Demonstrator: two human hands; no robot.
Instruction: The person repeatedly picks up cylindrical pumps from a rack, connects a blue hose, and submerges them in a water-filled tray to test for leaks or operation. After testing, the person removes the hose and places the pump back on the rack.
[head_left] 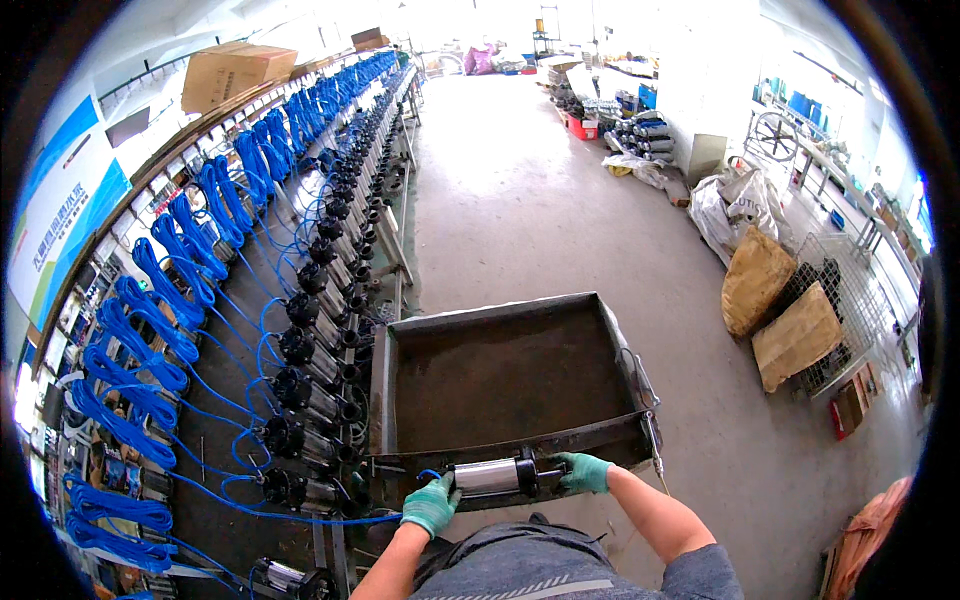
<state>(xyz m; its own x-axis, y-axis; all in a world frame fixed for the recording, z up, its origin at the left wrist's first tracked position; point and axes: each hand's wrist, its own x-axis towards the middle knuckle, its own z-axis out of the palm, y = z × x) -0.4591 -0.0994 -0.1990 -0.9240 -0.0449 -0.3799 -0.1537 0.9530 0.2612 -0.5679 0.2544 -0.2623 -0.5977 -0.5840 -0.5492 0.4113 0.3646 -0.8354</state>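
Note:
Crosswise in front of me, at the near edge of a metal tank (384,400), lies a silver cylindrical pump motor (488,478) with a black collar and a thin shaft at its right end. My left hand (432,505), in a green glove, is closed round its left end, where a blue cable (340,520) runs off to the left. My right hand (588,472), gloved alike, has its fingers closed at the shaft end on the right. The palm side of both hands is hidden.
Left of the tank a long row of similar motors (320,390) stands on a bench, with coiled blue cables (140,390) beyond. A thin metal tool with a hose (654,440) hangs at the tank's right corner. Brown sacks (797,335) and a wire rack (850,300) stand right.

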